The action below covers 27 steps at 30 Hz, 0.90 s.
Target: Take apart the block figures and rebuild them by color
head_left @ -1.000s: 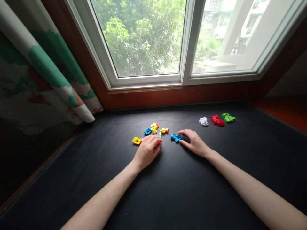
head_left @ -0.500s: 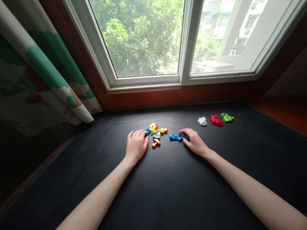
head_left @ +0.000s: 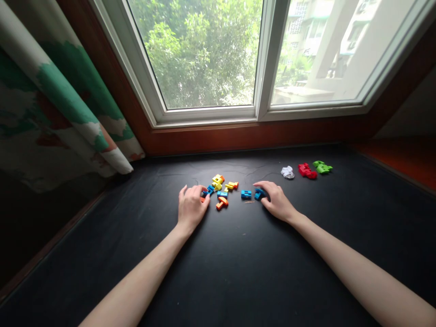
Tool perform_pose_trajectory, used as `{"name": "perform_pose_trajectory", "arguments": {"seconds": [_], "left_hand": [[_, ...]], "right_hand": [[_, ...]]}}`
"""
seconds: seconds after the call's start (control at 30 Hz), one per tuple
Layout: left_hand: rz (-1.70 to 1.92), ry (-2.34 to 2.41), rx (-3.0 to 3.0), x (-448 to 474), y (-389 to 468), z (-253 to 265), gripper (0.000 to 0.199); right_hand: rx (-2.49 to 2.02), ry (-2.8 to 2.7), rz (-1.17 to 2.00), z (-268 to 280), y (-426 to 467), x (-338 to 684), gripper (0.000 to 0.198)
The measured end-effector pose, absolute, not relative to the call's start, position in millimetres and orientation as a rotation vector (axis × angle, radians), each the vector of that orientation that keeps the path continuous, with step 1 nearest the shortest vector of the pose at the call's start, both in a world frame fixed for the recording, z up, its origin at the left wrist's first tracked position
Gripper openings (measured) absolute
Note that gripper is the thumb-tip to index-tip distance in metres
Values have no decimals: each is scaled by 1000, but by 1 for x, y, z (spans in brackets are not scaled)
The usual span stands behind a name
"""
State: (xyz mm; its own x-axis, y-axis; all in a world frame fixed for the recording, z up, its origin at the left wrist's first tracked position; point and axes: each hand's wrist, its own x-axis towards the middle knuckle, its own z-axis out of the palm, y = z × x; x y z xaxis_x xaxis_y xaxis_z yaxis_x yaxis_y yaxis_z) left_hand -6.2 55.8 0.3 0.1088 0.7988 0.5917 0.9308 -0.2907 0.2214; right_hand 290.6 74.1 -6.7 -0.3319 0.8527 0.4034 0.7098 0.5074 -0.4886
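Note:
My left hand (head_left: pixel 191 206) rests on the black tabletop with its fingers curved and apart. Its fingertips are at a blue plastic toy piece (head_left: pixel 209 190), and a bit of orange shows beneath the fingers. Beside it lie yellow pieces (head_left: pixel 218 181), a yellow-and-orange piece (head_left: pixel 231 186), another blue piece (head_left: pixel 222 194) and orange pieces (head_left: pixel 222 202). My right hand (head_left: pixel 276 200) is cupped around small blue pieces (head_left: pixel 259 194), thumb and forefinger apart; its other fingers are partly hidden. A separate blue block (head_left: pixel 245 194) lies just left of it.
White (head_left: pixel 288 172), red (head_left: pixel 307 171) and green (head_left: pixel 322 167) toy pieces lie in separate clusters at the back right of the black table (head_left: pixel 231 272). A window (head_left: pixel 204 116) stands behind the table. A patterned curtain (head_left: pixel 78 104) hangs at the left.
The blue pieces at my right hand have shifted right, leaving a gap beside the blue block. My left hand has moved slightly left, and orange now shows under its fingers.

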Motion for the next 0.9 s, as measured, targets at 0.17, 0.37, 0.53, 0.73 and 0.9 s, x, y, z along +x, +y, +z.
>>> {"name": "perform_pose_trajectory", "arguments": {"seconds": [0.17, 0.37, 0.53, 0.73, 0.9], "left_hand": [[-1091, -1667, -2130, -5, 55, 2, 7], [-1405, -1409, -2279, 9, 44, 7, 12], [-1452, -1122, -2486, 22, 31, 9, 16], [-1361, -841, -2659, 26, 23, 11, 20], [-1315, -758, -2697, 25, 23, 10, 19]], "right_hand": [[-1251, -2065, 282, -7, 74, 291, 49], [-1139, -2056, 227, -1, 65, 285, 37], [-1002, -2106, 298, 5, 49, 267, 24], [-984, -1944, 689, 7, 31, 245, 25], [-884, -1890, 956, 7, 27, 241, 22]]}}
